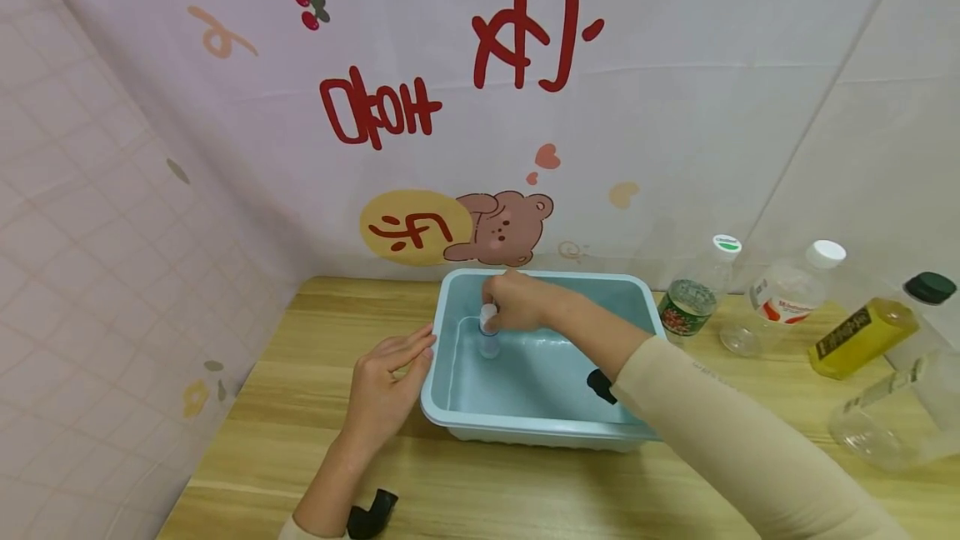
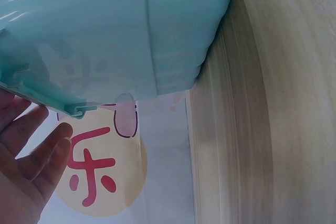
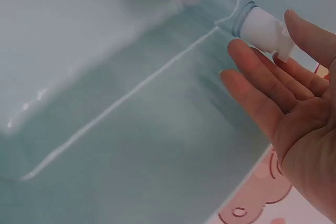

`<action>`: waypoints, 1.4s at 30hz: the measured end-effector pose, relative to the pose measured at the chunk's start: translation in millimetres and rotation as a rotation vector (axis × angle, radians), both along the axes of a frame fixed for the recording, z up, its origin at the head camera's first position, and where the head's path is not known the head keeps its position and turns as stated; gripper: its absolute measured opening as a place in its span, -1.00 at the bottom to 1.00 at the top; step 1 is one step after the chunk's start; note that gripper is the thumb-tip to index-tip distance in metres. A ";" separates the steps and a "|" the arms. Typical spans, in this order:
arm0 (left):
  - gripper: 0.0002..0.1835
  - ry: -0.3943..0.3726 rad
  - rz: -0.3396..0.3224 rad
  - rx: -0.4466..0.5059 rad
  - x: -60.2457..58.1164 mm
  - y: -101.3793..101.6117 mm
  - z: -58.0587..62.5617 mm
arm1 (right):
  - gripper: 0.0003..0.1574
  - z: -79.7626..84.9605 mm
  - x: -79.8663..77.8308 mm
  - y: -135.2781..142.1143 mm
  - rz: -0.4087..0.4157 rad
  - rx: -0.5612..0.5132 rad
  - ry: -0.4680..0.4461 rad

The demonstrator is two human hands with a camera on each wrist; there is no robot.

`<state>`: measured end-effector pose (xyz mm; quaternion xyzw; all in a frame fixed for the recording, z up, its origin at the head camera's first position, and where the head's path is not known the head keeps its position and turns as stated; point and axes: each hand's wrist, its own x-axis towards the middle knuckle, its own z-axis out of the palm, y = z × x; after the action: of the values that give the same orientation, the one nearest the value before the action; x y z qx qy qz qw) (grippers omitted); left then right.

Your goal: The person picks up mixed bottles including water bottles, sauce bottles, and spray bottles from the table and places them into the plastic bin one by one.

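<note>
A small clear bottle with a white cap (image 1: 489, 343) stands upright inside the light blue plastic basin (image 1: 525, 424), by its left end. My right hand (image 1: 521, 300) reaches into the basin at the bottle's top. In the right wrist view, the thumb and the rather straight fingers (image 3: 254, 95) lie on either side of the white cap (image 3: 260, 26), with a gap at the thumb. Outside the basin, my left hand (image 1: 386, 386) has its extended fingertips at the left rim. The left wrist view shows these fingers (image 2: 21, 129) right at the rim's edge.
A black piece (image 1: 602, 386) lies in the basin, partly behind my right sleeve. Another black, bent piece (image 1: 372, 515) is on the wooden table beside my left forearm. To the right stand several bottles, among them a yellow-filled one (image 1: 862, 340). A printed cloth (image 1: 675, 148) hangs behind.
</note>
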<state>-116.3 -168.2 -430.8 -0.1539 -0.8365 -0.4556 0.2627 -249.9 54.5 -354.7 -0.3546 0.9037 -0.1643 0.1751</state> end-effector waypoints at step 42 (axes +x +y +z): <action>-0.73 0.032 -0.004 0.006 -0.1 1.9 0.0 | -0.54 60.8 24.6 64.5 -0.067 -0.214 0.171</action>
<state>-116.4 -166.2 -430.8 -0.1621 -0.8305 -0.4563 0.2754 -225.3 119.0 -293.9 -0.3536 0.9039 -0.2347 0.0532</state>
